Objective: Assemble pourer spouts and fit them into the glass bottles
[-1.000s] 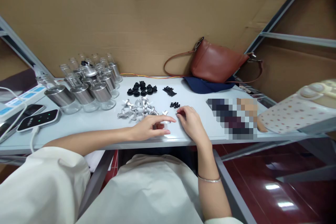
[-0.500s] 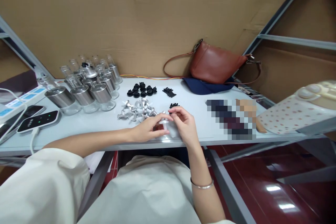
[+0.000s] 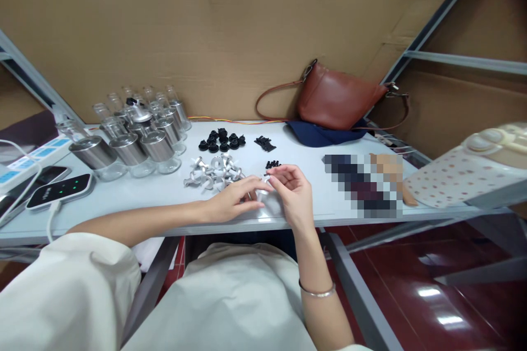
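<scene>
My left hand (image 3: 241,198) is curled around a silver-coloured spout piece (image 3: 263,179), mostly hidden by my fingers; only a pale tip shows. Close against it, my right hand (image 3: 294,189) has thumb and forefinger pinched together at that tip. What the right fingertips hold is too small to make out. Just behind my hands lies a small cluster of black pegs (image 3: 272,164). Left of them is a loose heap of similar silver spout pieces (image 3: 214,173). Several black stoppers (image 3: 222,141) and a little pile of flat black strips (image 3: 265,143) lie farther back.
Glass bottles with steel sleeves (image 3: 158,145) crowd the left side. In front of them are a charging device (image 3: 61,192) and a power strip (image 3: 39,156). A brown bag (image 3: 341,98) rests on a navy cloth item (image 3: 317,134) at back right, near a dotted container (image 3: 453,175).
The silver disc visible between my left fingers before is now mostly hidden, and the piece looks tilted. My hands have drawn slightly closer at the fingertips.
</scene>
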{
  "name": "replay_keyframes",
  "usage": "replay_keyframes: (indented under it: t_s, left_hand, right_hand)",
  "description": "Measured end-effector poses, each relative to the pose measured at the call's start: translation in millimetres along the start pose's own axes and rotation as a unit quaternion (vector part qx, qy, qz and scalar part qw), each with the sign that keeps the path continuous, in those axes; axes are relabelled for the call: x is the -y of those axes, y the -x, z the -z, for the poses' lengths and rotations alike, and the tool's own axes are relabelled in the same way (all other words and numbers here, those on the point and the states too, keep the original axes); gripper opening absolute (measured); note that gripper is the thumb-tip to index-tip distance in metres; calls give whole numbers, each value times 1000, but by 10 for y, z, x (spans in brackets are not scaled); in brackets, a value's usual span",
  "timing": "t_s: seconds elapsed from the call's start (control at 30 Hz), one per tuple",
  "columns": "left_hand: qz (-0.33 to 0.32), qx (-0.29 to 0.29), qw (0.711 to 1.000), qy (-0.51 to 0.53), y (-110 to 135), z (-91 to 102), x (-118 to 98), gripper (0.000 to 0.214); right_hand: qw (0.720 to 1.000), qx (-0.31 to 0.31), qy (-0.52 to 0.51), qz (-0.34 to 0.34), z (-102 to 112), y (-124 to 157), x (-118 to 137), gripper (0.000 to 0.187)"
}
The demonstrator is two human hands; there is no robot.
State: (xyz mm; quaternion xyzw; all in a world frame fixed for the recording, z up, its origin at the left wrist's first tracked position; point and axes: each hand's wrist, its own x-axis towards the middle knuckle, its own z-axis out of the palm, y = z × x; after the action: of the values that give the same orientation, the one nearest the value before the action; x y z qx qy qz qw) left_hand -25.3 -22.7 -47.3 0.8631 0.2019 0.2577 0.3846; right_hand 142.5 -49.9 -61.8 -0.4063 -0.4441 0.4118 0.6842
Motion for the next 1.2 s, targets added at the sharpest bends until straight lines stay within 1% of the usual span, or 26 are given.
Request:
replay_keyframes:
  t_s: [0.17, 0.33, 0.53, 0.7, 0.83, 0.93, 1.07, 1.2]
  left_hand:
    - [-9, -21, 1000, -19, -1, -3, 18, 24]
    - [-3, -4, 1000, -26, -8, 2, 7, 24]
    - [5, -2, 1000, -30, -12, 2, 0, 25]
    - [6, 1, 1000, -23, -9, -1, -8, 26]
    - [12, 8, 1000, -19, -4, 5, -24, 26]
    - [18, 8, 1000, -15, -4, 10, -25, 26]
    - [39, -17, 999, -6, 2, -12, 2, 28]
    - [82, -62, 991, 84, 13, -52, 20, 50]
  right_hand:
    - [999, -40, -14, 30, 4, 10, -3, 19]
    - [997, -63, -7, 46, 3, 15, 4, 18]
    - [999, -18, 22, 45, 2, 17, 4, 15]
    - [998, -8, 24, 52, 10, 28, 11, 14]
    - [999, -2, 4, 37, 14, 32, 19, 11]
    - [1000, 0, 3, 27, 12, 23, 14, 13]
    - [999, 2, 17, 33, 2, 13, 10, 15]
    - [999, 14, 9, 32, 3, 22, 25, 15]
